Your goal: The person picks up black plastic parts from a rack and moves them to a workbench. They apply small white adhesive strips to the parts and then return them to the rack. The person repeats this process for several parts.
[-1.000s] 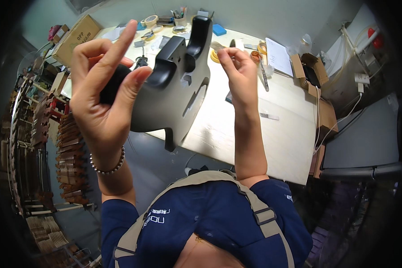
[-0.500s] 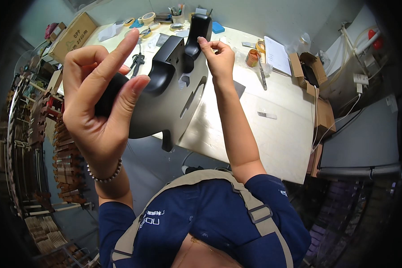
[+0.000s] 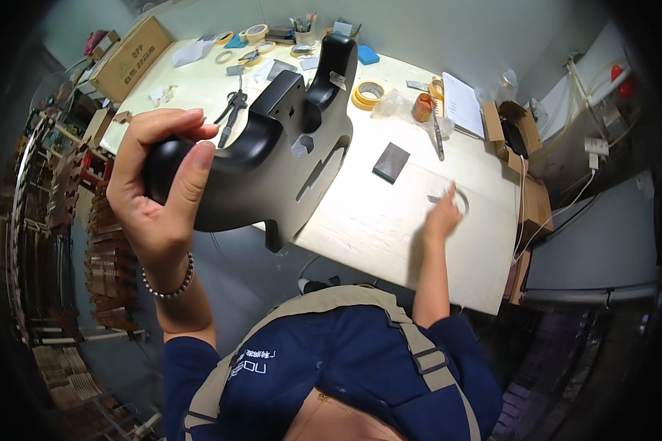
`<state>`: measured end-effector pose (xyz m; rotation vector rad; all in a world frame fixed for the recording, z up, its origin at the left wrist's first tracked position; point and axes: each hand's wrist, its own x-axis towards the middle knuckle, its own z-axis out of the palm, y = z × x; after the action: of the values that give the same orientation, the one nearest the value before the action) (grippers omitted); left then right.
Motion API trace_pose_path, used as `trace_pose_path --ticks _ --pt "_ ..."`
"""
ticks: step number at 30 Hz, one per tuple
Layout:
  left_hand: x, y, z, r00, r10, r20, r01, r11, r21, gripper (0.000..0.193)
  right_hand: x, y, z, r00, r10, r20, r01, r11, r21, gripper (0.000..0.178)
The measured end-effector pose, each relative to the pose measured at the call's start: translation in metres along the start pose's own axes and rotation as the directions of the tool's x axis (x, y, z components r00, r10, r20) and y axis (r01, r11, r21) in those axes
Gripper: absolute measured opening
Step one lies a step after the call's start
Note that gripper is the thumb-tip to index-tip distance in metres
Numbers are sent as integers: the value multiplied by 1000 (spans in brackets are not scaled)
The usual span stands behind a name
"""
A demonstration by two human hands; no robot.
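My left hand (image 3: 162,184) is closed around a rounded horn of a black electric guitar body (image 3: 246,187), holding it tilted at the table's near left edge. Routed cavities and slots show in its face. A small piece of clear tape (image 3: 337,79) sticks to its far horn. Out to the right, my right hand (image 3: 443,217) is low over the table at a small flat blade (image 3: 433,198), whose end shows beside the fingers. Those fingers are blurred, so their grip is unclear. A thin curved strip, also blurred, shows at their right.
A dark rectangular block (image 3: 391,162) lies mid-table. Beyond it are yellow tape rolls (image 3: 368,94), an orange-brown jar (image 3: 423,107), a brush-like tool (image 3: 438,136) and a paper pad (image 3: 463,103). An open carton (image 3: 509,121) stands right; a large cardboard box (image 3: 132,62) stands far left.
My right hand has left the far horn and moved right and nearer, down to the blade. Tape now shows on that horn. My left hand's fingers have closed more around the near horn.
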<state>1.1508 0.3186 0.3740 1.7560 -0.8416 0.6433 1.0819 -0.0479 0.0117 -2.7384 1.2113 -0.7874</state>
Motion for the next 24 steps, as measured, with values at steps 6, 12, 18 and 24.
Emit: trace_pose_path --ticks 6,12,18,24 --pt "-25 -14 -27 992 -119 -35 111 978 -179 53 -29 43 -21 973 170 157 -124 957 -263 43" --pt "-44 -38 -70 999 21 35 -4 904 -428 79 48 -129 -112 878 -453 156 -165 18 986 81" --pt "-85 -54 -80 961 -136 -240 75 966 -249 97 24 -220 -181 967 -181 179 -234 -356 905 80" --pt "-88 -52 -76 820 -49 -571 157 977 142 70 -13 -241 -187 969 -247 -11 -37 -192 981 84"
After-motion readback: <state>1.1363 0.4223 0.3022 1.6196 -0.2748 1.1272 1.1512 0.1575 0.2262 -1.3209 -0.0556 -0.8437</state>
